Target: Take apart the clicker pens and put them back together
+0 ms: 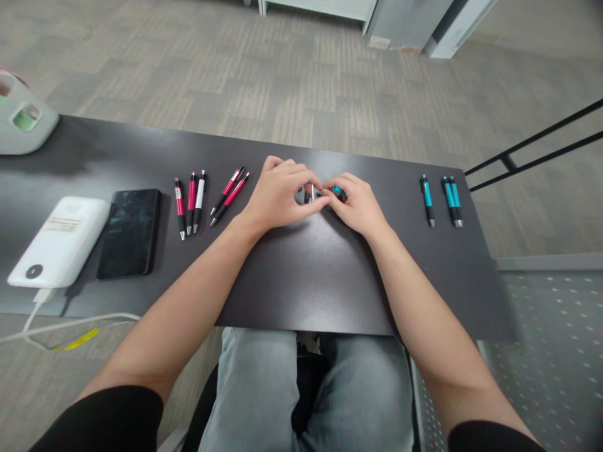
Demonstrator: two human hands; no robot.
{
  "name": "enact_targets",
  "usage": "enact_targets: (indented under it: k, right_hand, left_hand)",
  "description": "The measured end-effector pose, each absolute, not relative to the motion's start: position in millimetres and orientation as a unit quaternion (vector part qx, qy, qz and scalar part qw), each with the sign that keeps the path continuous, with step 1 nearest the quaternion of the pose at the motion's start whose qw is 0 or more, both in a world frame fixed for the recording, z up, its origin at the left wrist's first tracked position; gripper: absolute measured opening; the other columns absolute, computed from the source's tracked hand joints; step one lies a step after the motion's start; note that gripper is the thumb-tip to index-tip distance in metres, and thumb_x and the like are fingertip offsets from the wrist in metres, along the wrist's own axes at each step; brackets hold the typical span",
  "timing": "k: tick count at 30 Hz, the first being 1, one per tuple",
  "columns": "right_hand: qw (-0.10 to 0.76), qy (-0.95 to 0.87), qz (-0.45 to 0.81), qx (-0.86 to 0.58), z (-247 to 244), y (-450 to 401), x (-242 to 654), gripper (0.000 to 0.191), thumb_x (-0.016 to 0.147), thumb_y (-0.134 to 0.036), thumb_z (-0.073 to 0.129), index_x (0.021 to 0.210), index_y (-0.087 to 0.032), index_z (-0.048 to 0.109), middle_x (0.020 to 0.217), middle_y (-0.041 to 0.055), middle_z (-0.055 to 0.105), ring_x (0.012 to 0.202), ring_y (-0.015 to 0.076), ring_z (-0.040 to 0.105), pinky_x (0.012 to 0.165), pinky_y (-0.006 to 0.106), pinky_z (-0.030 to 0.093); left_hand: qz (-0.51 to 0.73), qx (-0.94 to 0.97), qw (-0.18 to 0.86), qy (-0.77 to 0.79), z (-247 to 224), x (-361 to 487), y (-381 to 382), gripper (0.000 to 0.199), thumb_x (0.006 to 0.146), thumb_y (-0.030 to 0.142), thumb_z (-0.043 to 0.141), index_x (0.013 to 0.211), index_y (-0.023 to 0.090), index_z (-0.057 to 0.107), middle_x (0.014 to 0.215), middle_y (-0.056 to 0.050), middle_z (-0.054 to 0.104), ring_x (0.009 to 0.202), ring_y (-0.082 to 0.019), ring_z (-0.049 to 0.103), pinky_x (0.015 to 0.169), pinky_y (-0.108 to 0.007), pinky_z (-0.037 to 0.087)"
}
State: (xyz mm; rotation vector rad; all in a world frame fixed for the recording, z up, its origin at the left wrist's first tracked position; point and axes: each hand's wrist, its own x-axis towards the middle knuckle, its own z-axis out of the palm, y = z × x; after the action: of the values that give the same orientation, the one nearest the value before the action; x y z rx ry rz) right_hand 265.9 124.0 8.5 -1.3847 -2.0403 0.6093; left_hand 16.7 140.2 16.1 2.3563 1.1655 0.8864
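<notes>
Above the middle of the dark table, my left hand [284,193] and my right hand [354,204] meet at the fingertips. A teal and black pen [338,190] shows partly between the fingers of my right hand, which is closed on it. The thumb and fingers of my left hand curl around a small white and silver piece [311,192]; most of it is covered, so its kind is unclear. Left of my hands lie several red and black pens [230,198] and a white and black pen [200,201]. Three teal pens [427,198] lie at the right.
On the left of the table [306,282] are a black phone-like slab [129,232] and a white power bank [61,242] with a white cable [89,319]. A pale plastic object [28,119] stands at the far left corner. Black metal bars [532,154] rise past the right edge.
</notes>
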Motion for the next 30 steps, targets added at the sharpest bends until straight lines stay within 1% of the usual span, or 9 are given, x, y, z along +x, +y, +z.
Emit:
enact_targets:
  k: [3,8,11,14,17,20,25,28,30]
  right_hand:
    - [0.297,-0.772,0.223,-0.515,8,122,267,0.02,0.113,-0.041,0.072,0.116,-0.041,0.092,0.128,0.0095,0.089,0.123,0.0402,0.086,0.109,0.06,0.068]
    - [0.255,-0.783,0.206,-0.528,9,118,265,0.031,0.115,-0.046,0.072,0.137,-0.045,0.093,0.139,0.0084,0.086,0.125,0.0393,0.086,0.101,0.057,0.071]
    - [0.221,-0.79,0.185,-0.541,10,115,262,0.037,0.117,-0.048,0.072,0.148,-0.049,0.092,0.145,0.0081,0.084,0.125,0.0386,0.085,0.096,0.055,0.072]
    - [0.188,-0.797,0.17,-0.548,10,115,261,0.038,0.118,-0.05,0.073,0.152,-0.049,0.09,0.15,0.0093,0.082,0.12,0.0393,0.084,0.095,0.057,0.072]
    - [0.184,-0.799,0.164,-0.548,9,115,262,0.034,0.118,-0.05,0.074,0.148,-0.046,0.091,0.147,0.0108,0.082,0.119,0.0403,0.084,0.096,0.059,0.072]
    - [0.199,-0.797,0.168,-0.545,9,115,263,0.034,0.118,-0.051,0.074,0.146,-0.043,0.09,0.146,0.0121,0.082,0.121,0.0412,0.085,0.098,0.06,0.073]
    - [0.214,-0.791,0.191,-0.541,10,115,262,0.038,0.116,-0.051,0.072,0.15,-0.04,0.086,0.146,0.0134,0.081,0.123,0.0412,0.085,0.102,0.061,0.073]
    - [0.261,-0.775,0.211,-0.536,7,121,266,0.041,0.116,-0.05,0.068,0.151,-0.035,0.083,0.149,0.0159,0.081,0.129,0.0404,0.083,0.11,0.059,0.072]
    - [0.287,-0.763,0.215,-0.538,3,127,271,0.039,0.117,-0.049,0.063,0.148,-0.032,0.082,0.145,0.018,0.082,0.134,0.0413,0.08,0.118,0.061,0.069]
  left_hand:
    - [0.337,0.808,0.167,0.453,9,6,149,0.023,0.101,0.058,0.087,0.114,0.039,0.087,0.118,-0.004,0.09,0.107,-0.039,0.079,0.12,-0.072,0.054]
    - [0.282,0.835,0.17,0.442,-13,-6,158,0.057,0.092,0.062,0.103,0.14,0.037,0.084,0.149,-0.011,0.083,0.138,-0.047,0.07,0.124,-0.071,0.051]
    - [0.257,0.846,0.175,0.432,-19,-8,159,0.069,0.088,0.058,0.108,0.148,0.038,0.082,0.156,-0.013,0.08,0.144,-0.049,0.068,0.126,-0.073,0.051]
    - [0.25,0.838,0.19,0.447,-15,-12,163,0.074,0.082,0.059,0.112,0.147,0.041,0.082,0.157,-0.012,0.078,0.148,-0.052,0.068,0.128,-0.076,0.051]
    - [0.221,0.829,0.226,0.461,-4,-20,167,0.069,0.085,0.068,0.107,0.145,0.043,0.084,0.159,-0.011,0.078,0.156,-0.053,0.066,0.134,-0.076,0.049]
    - [0.207,0.829,0.253,0.453,5,-26,169,0.059,0.091,0.07,0.1,0.143,0.045,0.086,0.159,-0.008,0.08,0.156,-0.051,0.067,0.137,-0.076,0.045]
    - [0.234,0.827,0.259,0.441,7,-24,169,0.033,0.104,0.067,0.079,0.125,0.043,0.09,0.143,-0.006,0.089,0.14,-0.046,0.076,0.133,-0.076,0.046]
    - [0.249,0.825,0.255,0.438,4,-20,171,0.027,0.104,0.063,0.076,0.115,0.043,0.091,0.135,-0.003,0.092,0.13,-0.043,0.08,0.13,-0.073,0.049]
    - [0.253,0.826,0.253,0.435,3,-20,171,0.025,0.103,0.062,0.076,0.111,0.043,0.09,0.132,-0.003,0.093,0.124,-0.041,0.081,0.127,-0.071,0.052]
